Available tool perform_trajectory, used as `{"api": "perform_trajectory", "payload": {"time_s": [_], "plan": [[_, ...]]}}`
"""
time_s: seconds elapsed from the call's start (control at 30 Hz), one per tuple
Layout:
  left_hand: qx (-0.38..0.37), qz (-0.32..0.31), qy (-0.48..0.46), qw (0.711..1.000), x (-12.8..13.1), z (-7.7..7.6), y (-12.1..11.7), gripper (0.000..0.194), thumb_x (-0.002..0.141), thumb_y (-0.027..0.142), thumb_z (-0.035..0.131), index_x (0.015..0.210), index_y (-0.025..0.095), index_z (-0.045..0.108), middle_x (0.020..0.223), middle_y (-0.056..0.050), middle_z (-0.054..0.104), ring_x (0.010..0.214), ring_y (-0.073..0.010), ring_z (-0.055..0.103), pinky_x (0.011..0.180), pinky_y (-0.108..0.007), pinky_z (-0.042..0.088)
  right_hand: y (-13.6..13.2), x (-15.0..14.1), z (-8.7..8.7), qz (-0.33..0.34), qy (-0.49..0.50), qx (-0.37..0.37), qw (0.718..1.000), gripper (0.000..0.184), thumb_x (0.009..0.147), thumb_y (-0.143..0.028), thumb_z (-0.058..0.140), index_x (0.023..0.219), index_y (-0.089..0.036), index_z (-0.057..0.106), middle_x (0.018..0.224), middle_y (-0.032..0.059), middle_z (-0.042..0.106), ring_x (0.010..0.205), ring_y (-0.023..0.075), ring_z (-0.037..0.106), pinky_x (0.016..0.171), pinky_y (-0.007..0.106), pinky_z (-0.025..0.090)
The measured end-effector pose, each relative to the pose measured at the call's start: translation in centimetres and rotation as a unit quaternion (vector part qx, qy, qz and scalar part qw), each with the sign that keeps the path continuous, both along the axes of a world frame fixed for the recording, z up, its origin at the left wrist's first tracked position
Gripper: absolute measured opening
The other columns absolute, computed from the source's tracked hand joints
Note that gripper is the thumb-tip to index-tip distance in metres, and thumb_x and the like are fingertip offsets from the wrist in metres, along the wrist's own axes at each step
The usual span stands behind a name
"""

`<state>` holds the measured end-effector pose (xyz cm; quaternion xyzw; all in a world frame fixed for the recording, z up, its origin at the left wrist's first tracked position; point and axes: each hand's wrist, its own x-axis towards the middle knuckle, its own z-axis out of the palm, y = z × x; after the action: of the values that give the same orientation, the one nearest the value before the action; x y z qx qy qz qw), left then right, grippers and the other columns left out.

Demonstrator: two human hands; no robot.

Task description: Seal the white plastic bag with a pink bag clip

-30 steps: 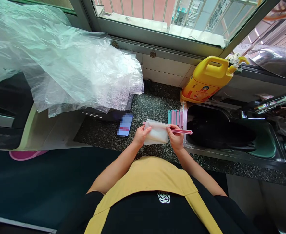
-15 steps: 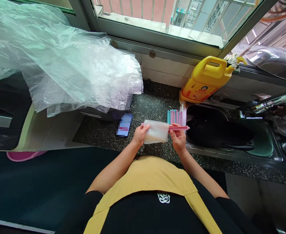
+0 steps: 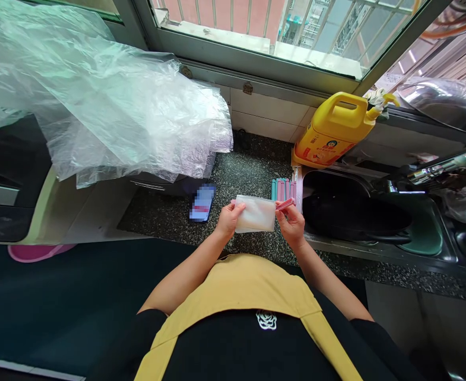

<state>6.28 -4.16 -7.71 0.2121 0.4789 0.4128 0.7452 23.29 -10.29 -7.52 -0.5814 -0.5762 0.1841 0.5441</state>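
Note:
My left hand (image 3: 228, 220) grips the left edge of a small translucent plastic bag (image 3: 255, 214) held above the speckled counter (image 3: 248, 174). On the bag's right edge, my right hand (image 3: 292, 223) pinches a pink sealing clip (image 3: 286, 203). Only a short end of the clip shows by the thumb; the rest is hidden behind the bag. Just beyond my right hand, several more teal and pink clips (image 3: 283, 189) lie on the counter beside the sink.
A phone (image 3: 202, 202) lies on the counter left of the bag. A large clear plastic sheet (image 3: 98, 100) covers the stove area on the left. A yellow jug (image 3: 334, 129) stands behind the sink (image 3: 355, 217), which holds a dark pan. A window runs along the back.
The pink clip stuck far out to the right a second ago; now only a short end shows at the bag's right edge. Both hands have risen slightly with the bag.

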Motion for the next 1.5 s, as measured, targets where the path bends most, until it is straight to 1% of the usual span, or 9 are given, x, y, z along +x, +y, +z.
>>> {"api": "perform_trajectory", "payload": {"time_s": [0.17, 0.33, 0.67, 0.8, 1.07, 1.2, 1.3, 1.4, 1.5], "plan": [[0.004, 0.000, 0.002, 1.000, -0.1, 0.3, -0.2, 0.034, 0.041, 0.036, 0.080, 0.062, 0.013, 0.065, 0.057, 0.001, 0.064, 0.052, -0.0104, 0.053, 0.054, -0.022, 0.043, 0.2, -0.1, 1.0, 0.016, -0.052, 0.003, 0.999, 0.015, 0.085, -0.031, 0.056, 0.088, -0.021, 0.068, 0.088, 0.0063, 0.072, 0.071, 0.0163, 0.063, 0.062, 0.030, 0.052], [0.015, -0.001, 0.011, 1.000, -0.1, 0.3, -0.3, 0.035, 0.041, 0.038, 0.080, 0.061, 0.013, 0.065, 0.057, 0.001, 0.063, 0.052, -0.0102, 0.053, 0.054, -0.022, 0.043, 0.1, -0.1, 0.9, 0.016, -0.054, -0.005, 0.998, 0.016, 0.082, -0.030, 0.060, 0.092, -0.020, 0.068, 0.087, 0.0066, 0.071, 0.065, 0.0143, 0.061, 0.059, 0.028, 0.052], [0.020, -0.033, 0.025, 0.999, -0.3, 0.2, -0.1, 0.044, 0.039, 0.042, 0.083, 0.067, 0.011, 0.069, 0.060, -0.001, 0.067, 0.055, -0.0118, 0.055, 0.057, -0.024, 0.045, 0.7, 0.1, -1.0, -0.015, 0.161, -0.089, 0.983, 0.033, 0.070, -0.050, 0.069, 0.081, -0.019, 0.068, 0.082, 0.0058, 0.070, 0.065, 0.0148, 0.061, 0.059, 0.029, 0.052], [0.028, -0.029, 0.027, 0.999, -0.5, -0.2, 0.1, 0.045, 0.040, 0.043, 0.083, 0.068, 0.011, 0.069, 0.061, -0.002, 0.067, 0.056, -0.0123, 0.056, 0.059, -0.025, 0.045, 0.9, -0.1, -1.0, -0.007, 0.181, -0.104, 0.978, 0.035, 0.067, -0.052, 0.070, 0.081, -0.019, 0.068, 0.080, 0.0053, 0.069, 0.064, 0.0145, 0.060, 0.059, 0.030, 0.052], [0.033, -0.019, 0.021, 0.999, -0.6, 0.0, 0.0, 0.042, 0.041, 0.042, 0.082, 0.066, 0.012, 0.068, 0.060, -0.001, 0.066, 0.054, -0.0105, 0.054, 0.057, -0.023, 0.044, 0.8, -0.4, -0.8, 0.008, 0.114, -0.112, 0.987, 0.033, 0.074, -0.051, 0.064, 0.078, -0.018, 0.065, 0.070, 0.0023, 0.063, 0.056, 0.0116, 0.053, 0.051, 0.026, 0.046], [0.036, -0.025, 0.025, 0.999, -0.6, -0.1, 0.0, 0.040, 0.043, 0.041, 0.081, 0.067, 0.012, 0.068, 0.060, 0.000, 0.066, 0.054, -0.0100, 0.054, 0.055, -0.022, 0.043, 0.6, -0.4, -0.4, 0.003, 0.040, -0.087, 0.995, 0.030, 0.080, -0.048, 0.059, 0.081, -0.018, 0.065, 0.072, 0.0036, 0.066, 0.056, 0.0128, 0.055, 0.051, 0.027, 0.047], [0.037, -0.010, 0.028, 0.999, -0.5, -0.2, 0.1, 0.037, 0.044, 0.040, 0.079, 0.065, 0.012, 0.067, 0.058, 0.001, 0.063, 0.052, -0.0094, 0.052, 0.053, -0.021, 0.042, 0.3, -0.3, 0.1, 0.031, -0.039, -0.052, 0.997, 0.027, 0.084, -0.043, 0.056, 0.090, -0.019, 0.067, 0.084, 0.0070, 0.070, 0.067, 0.0166, 0.062, 0.059, 0.030, 0.052], [0.035, 0.015, 0.029, 0.999, -0.4, -0.2, 0.2, 0.033, 0.044, 0.039, 0.077, 0.060, 0.013, 0.063, 0.055, 0.002, 0.061, 0.051, -0.0089, 0.050, 0.053, -0.021, 0.042, 0.0, -0.2, 0.3, 0.071, -0.097, -0.016, 0.993, 0.030, 0.090, -0.039, 0.047, 0.105, -0.020, 0.064, 0.102, 0.0116, 0.069, 0.088, 0.0212, 0.065, 0.075, 0.036, 0.055], [0.038, 0.022, 0.034, 0.998, -0.4, -0.2, 0.1, 0.031, 0.044, 0.037, 0.077, 0.057, 0.014, 0.061, 0.052, 0.003, 0.058, 0.050, -0.0078, 0.048, 0.052, -0.020, 0.040, -0.1, -0.2, 0.2, 0.082, -0.135, 0.015, 0.987, 0.032, 0.093, -0.032, 0.043, 0.118, -0.022, 0.060, 0.105, 0.0118, 0.068, 0.094, 0.0208, 0.064, 0.080, 0.037, 0.054]]}}
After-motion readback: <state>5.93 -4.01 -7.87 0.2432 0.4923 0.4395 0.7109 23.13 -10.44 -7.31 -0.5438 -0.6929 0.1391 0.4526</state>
